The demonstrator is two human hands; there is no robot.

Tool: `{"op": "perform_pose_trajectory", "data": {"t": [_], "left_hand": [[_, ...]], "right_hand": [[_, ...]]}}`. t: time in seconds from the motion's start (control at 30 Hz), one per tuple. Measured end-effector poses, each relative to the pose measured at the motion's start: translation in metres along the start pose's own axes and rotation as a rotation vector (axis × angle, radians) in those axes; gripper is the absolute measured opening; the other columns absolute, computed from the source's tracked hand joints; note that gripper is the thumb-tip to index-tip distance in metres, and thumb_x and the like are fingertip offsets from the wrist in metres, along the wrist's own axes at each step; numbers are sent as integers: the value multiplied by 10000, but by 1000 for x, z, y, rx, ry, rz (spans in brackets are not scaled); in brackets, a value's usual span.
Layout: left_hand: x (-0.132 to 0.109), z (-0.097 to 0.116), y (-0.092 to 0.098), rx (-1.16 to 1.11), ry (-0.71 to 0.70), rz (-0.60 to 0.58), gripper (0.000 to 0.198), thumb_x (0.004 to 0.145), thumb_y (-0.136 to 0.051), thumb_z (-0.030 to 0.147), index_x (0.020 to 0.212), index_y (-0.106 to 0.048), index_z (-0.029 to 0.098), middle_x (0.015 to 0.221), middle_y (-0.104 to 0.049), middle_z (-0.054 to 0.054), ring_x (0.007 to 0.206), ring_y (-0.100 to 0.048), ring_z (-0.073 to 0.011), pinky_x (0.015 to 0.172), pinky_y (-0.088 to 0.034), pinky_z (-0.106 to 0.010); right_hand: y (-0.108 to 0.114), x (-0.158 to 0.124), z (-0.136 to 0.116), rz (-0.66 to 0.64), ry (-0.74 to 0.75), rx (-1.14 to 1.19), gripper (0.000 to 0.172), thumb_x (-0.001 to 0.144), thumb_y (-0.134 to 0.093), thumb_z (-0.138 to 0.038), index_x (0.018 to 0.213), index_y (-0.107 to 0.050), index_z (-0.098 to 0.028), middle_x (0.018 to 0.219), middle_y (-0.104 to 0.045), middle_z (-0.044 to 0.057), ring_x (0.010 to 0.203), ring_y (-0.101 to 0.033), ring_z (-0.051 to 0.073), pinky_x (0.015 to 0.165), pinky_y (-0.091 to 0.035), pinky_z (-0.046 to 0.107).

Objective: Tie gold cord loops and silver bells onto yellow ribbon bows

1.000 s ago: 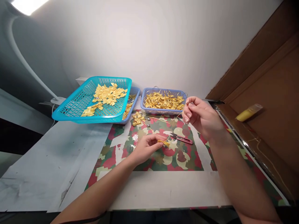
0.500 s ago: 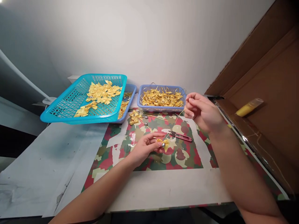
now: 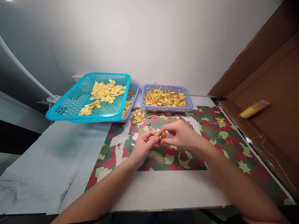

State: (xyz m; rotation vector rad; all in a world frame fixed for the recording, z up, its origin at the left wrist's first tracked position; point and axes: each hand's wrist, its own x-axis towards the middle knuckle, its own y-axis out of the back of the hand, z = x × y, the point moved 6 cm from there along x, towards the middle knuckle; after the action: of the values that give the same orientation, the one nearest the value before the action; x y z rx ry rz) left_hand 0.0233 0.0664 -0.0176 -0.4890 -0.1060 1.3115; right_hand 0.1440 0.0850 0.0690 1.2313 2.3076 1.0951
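Observation:
A small yellow ribbon bow [image 3: 163, 135] with a silver bell [image 3: 160, 137] at its middle is pinched in my left hand [image 3: 143, 146]. My right hand [image 3: 183, 135] has come up to the bow from the right, its thumb and index finger beside the bell; whether they grip anything is too small to tell. Just beyond my hands lie yellow bows [image 3: 137, 117] with gold ties, and a loose silver bell [image 3: 149, 124] sits near them on the patterned sheet [image 3: 161, 158].
A turquoise basket [image 3: 67, 116] of yellow bows stands at the left, overlapping a blue basket [image 3: 133, 107]. Behind my hands is another blue basket [image 3: 167, 109] of bows with gold ties. At the right, a yellow tube [image 3: 253, 109] rests by the cardboard [image 3: 275, 71].
My right hand has come down and left from its raised position to the bow. The red-handled snips are now hidden behind it. The view has shifted slightly.

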Motion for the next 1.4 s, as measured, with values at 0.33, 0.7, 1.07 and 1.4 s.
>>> {"op": "perform_pose_trajectory", "data": {"t": [0.33, 0.7, 1.07, 1.4], "left_hand": [[-1, 2, 2, 81, 0, 37, 203, 731, -735, 297, 862, -726, 142, 707, -726, -29, 637, -652, -113, 616, -477, -191], [-2, -6, -1, -61, 134, 2, 199, 681, -782, 292, 790, -731, 134, 750, -717, -35, 637, -654, -103, 618, -494, -183], [-5, -2, -2, -82, 119, 9, 247, 659, -818, 310, 814, -729, 139, 728, -701, -28, 686, -642, -120, 654, -480, -210], [-10, 8, -8, 224, -108, -52, 177, 709, -737, 198, 868, -663, 175, 858, -670, -32, 790, -617, -147, 695, -490, -238]], "right_hand": [[-6, 0, 3, -115, -8, 79, 325, 854, -514, -116, 1082, -738, -170, 704, -702, 16, 508, -441, 87, 484, -328, 206], [-1, 0, 3, -20, 1, -10, 125, 752, -632, -124, 813, -734, -163, 580, -586, -39, 509, -398, 74, 490, -286, 198], [0, 0, 3, 12, -4, 38, 58, 718, -659, -159, 773, -655, -173, 567, -427, -63, 536, -354, 83, 506, -260, 218], [63, -3, 62, 391, -309, 1002, 95, 795, -551, -145, 751, -633, -161, 565, -347, -42, 511, -329, 87, 514, -360, 227]]}}
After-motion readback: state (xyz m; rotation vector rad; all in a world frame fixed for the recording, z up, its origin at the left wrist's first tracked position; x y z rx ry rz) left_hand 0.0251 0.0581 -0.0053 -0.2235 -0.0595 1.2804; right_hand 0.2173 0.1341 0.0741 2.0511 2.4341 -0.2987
